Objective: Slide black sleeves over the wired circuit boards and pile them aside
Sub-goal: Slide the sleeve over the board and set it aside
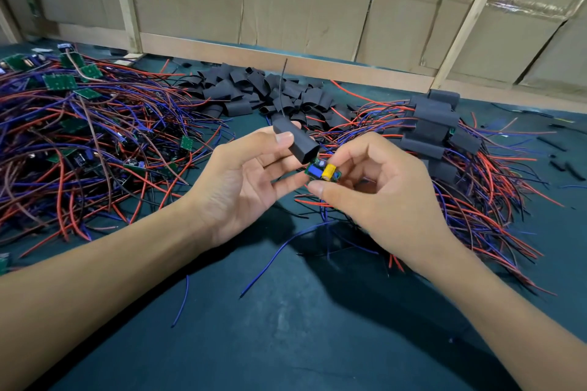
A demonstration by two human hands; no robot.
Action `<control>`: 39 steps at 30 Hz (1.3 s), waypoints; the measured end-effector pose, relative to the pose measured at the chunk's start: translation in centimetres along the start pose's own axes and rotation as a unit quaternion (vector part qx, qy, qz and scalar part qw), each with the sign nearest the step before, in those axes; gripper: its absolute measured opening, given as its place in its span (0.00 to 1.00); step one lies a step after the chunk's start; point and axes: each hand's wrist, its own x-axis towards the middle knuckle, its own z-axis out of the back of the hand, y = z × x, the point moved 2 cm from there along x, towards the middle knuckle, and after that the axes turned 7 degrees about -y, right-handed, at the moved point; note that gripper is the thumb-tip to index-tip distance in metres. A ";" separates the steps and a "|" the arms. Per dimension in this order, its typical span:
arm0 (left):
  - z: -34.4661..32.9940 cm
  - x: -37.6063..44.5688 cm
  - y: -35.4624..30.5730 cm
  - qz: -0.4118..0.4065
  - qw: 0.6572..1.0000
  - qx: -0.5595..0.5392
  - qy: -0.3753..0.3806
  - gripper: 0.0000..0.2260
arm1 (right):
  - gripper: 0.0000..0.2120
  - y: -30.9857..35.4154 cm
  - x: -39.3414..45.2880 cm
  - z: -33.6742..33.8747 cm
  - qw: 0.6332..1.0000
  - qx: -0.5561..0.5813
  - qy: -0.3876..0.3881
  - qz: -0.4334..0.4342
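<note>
Both hands meet above the dark green bench, nearly touching. Left hand grips a black sleeve, thumb curled over its top and fingers underneath, with the sleeve's open mouth tilted down toward the right hand. A thin black wire rises out of the sleeve's far end, away from the hands. Right hand pinches a small green circuit board between thumb and fingers; the board carries a yellow cylinder and a blue part, and its near end sits just at the sleeve's mouth, not yet covered. Blue and red leads hang from under the right hand down to the bench.

Left of the left hand spreads a wide tangle of red, blue and black wires with bare green boards scattered through it. Beyond both hands, near the wooden rail, lies a heap of empty black sleeves. Just beyond and to the right of the right hand is a pile of sleeved boards, stacked close together, their red and blue leads fanning out toward the person. Farther right of that pile a few short black scraps lie loose. A wall of cardboard boxes behind wooden framing stands past the bench's far edge.
</note>
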 end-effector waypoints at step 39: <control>-1.0 -0.7 1.3 -0.036 0.995 0.096 -0.006 0.10 | 0.09 -0.4 0.1 0.2 0.989 -0.098 -0.080 0.079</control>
